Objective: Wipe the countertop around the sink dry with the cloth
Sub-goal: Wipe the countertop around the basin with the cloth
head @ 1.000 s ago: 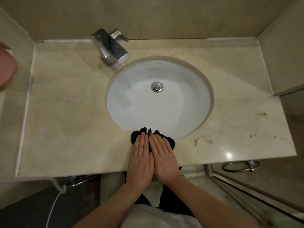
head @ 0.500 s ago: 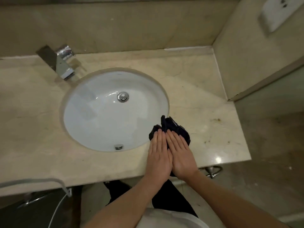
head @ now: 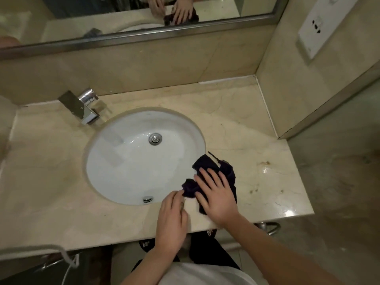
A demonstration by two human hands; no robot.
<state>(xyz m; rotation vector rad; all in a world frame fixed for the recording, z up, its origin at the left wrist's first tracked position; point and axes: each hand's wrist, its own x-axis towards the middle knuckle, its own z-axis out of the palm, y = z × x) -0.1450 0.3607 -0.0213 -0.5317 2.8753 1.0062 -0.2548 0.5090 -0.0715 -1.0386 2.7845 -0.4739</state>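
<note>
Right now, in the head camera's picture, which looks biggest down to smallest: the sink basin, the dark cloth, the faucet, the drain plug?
1. Sink basin, by far the largest.
2. Dark cloth and faucet look about alike; the right hand covers part of the cloth, so I won't rank them.
3. Drain plug, smallest.

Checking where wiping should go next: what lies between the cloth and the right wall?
In the head view, only bare countertop lies between the cloth and the wall, with brownish stains and glossy reflections.
</note>
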